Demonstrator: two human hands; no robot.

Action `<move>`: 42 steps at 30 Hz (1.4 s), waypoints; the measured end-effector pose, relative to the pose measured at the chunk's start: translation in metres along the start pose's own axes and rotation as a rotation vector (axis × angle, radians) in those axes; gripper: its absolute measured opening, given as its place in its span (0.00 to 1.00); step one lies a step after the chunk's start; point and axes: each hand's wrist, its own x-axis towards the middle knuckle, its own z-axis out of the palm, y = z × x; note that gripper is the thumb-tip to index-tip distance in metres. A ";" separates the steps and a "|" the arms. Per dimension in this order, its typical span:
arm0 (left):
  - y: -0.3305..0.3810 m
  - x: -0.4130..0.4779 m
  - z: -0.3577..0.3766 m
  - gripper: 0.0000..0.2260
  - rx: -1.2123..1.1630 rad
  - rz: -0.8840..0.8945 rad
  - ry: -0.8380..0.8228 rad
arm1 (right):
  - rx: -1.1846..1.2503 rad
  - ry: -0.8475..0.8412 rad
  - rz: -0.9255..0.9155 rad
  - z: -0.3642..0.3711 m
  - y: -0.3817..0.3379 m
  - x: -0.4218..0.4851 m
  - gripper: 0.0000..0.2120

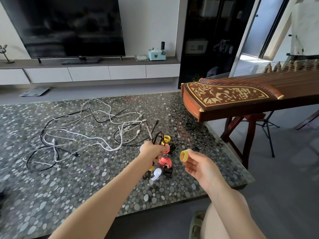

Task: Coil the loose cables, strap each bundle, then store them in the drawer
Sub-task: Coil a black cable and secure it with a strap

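Observation:
My left hand (152,152) is closed around a coiled black cable (158,138), held above the pebble-patterned table (69,187). To its right, my right hand (198,165) pinches a rolled yellow strap (184,155) between thumb and fingers. Under my hands lie several rolled straps: another yellow one (167,138), pink ones (165,161), a white one (156,174) and black ones (168,171). A tangle of loose white and black cables (82,128) spreads over the table to the left. The TV unit's drawers (107,73) are closed, at the far wall.
A brown zither (241,99) on a stand overhangs the table's right corner. A TV (69,26) stands on the low unit, with a light blue box (157,55) beside it. A scale (34,91) lies on the floor. My knee (221,226) is at the bottom right.

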 end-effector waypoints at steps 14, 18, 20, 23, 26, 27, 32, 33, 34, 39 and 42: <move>-0.020 -0.059 -0.029 0.10 -0.014 0.250 -0.157 | 0.022 -0.093 -0.046 0.043 0.000 -0.010 0.15; -0.013 -0.062 -0.049 0.13 -0.300 0.219 -0.169 | 0.506 -0.117 0.143 0.046 -0.012 -0.013 0.09; -0.007 -0.066 -0.055 0.17 -0.330 0.243 -0.209 | 0.598 -0.184 0.144 0.056 -0.009 -0.019 0.08; -0.003 -0.076 -0.054 0.14 -0.298 0.289 -0.298 | 0.349 -0.240 -0.033 0.080 0.005 -0.028 0.11; -0.002 -0.083 -0.062 0.13 -0.315 0.278 -0.264 | -0.111 -0.124 -0.394 0.099 0.014 -0.041 0.13; -0.001 -0.084 -0.067 0.14 -0.334 0.265 -0.237 | -0.215 -0.120 -0.476 0.101 0.017 -0.044 0.12; 0.004 -0.089 -0.087 0.15 -0.391 0.230 -0.188 | -0.479 -0.221 -0.514 0.106 0.021 -0.052 0.10; 0.004 -0.090 -0.089 0.14 -0.390 0.222 -0.194 | -0.497 -0.221 -0.517 0.107 0.020 -0.052 0.08; 0.003 -0.091 -0.091 0.14 -0.383 0.215 -0.196 | -0.523 -0.215 -0.520 0.109 0.019 -0.052 0.06; 0.000 -0.096 -0.099 0.10 -0.200 0.180 -0.193 | -0.679 -0.246 -0.367 0.111 0.012 -0.047 0.10; -0.001 -0.095 -0.106 0.06 -0.173 0.120 -0.238 | -0.610 -0.161 -0.259 0.102 0.002 -0.041 0.12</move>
